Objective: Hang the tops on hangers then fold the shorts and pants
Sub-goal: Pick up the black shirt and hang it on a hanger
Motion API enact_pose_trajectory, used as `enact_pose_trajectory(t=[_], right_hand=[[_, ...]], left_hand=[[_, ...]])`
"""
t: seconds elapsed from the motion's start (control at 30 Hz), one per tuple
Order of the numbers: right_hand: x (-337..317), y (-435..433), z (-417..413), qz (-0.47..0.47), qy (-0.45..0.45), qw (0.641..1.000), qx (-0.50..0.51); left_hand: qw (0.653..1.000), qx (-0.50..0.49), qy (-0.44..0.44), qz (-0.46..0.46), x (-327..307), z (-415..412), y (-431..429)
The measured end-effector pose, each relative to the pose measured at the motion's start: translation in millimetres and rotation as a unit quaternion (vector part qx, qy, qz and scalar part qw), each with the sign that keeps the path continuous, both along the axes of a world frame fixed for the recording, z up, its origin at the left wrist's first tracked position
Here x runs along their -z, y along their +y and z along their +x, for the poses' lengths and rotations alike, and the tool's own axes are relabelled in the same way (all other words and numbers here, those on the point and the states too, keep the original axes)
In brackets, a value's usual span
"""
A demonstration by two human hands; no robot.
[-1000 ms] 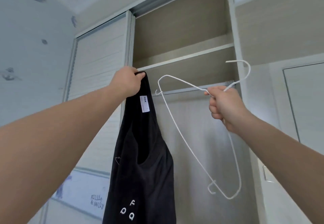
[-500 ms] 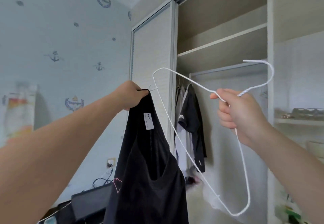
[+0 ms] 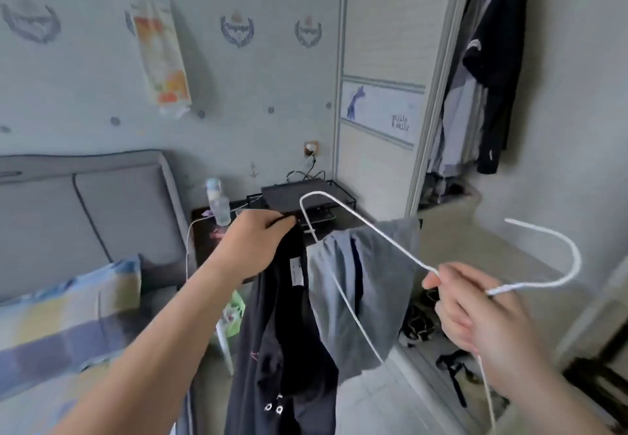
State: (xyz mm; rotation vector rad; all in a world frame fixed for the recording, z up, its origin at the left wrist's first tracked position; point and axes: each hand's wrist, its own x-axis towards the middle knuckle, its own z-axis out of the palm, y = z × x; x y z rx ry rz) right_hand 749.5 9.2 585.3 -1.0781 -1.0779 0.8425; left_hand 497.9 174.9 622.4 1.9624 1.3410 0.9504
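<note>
Hanging step underway: left hand [image 3: 256, 247] fingers clamped on black top [image 3: 289, 332]; right hand [image 3: 475, 312] fingers gripped white hanger [image 3: 370, 230]. Next, judged: thread hanger arm into neckline.

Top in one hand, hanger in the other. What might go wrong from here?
1. The left hand grips the top at one edge only, so it hangs bunched; the hanger tip may enter the wrong opening.
2. The hanger, held by the right hand, crosses in front of the grey garment and could snag it.
3. The bottle stands near the left hand; a swing might tip it.
</note>
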Motion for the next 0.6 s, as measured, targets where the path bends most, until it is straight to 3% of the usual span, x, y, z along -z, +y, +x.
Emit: enact_pose_trajectory(t=[0.17, 0.3, 0.43, 0.6], right_hand=[[76.3, -46.2, -20.1, -0.048, -0.052, 0.997, 0.007], [106.8, -78.1, -27.0, -0.103, -0.119, 0.988, -0.01], [120.9, -93.8, -27.4, -0.144, -0.151, 0.978, -0.021], [109.8, -100.5, -14.0, -0.139, -0.214, 0.967, -0.001]], left_hand=[[0.99, -0.047, -0.02, -0.133, 94.4, -18.6, -37.8], [0.98, -0.076, -0.032, -0.181, 126.8, -19.8, -55.4], [0.98, -0.059, -0.047, -0.182, 133.5, -12.0, -69.5], [0.986, 0.048, 0.038, -0.157, 123.5, -5.1, -86.7]])
